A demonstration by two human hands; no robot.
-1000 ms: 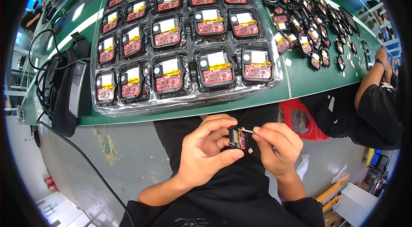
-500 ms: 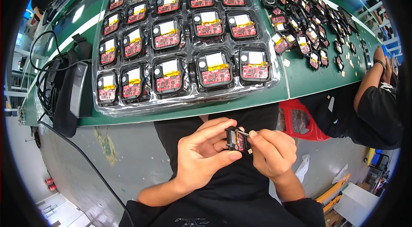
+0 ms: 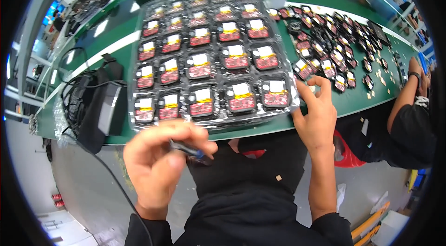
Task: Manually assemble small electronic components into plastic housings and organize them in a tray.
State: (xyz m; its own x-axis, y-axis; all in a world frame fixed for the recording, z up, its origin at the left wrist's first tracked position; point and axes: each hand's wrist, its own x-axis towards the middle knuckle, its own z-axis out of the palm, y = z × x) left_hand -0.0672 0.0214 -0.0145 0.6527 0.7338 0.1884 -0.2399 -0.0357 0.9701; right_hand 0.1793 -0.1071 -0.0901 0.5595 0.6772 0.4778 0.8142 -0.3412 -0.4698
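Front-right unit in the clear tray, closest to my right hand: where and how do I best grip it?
Likely by opposite sides of its black frame, coming from above with the right hand. The front-right unit lies face up in its pocket of the clear tray; the frame borders the exposed red board and yellow strip.

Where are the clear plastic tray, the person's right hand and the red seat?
Clear plastic tray (image 3: 241,119), head view: front wall.
Right hand (image 3: 317,118), head view: back of the hand.
Red seat (image 3: 350,157), head view: visible red surface.
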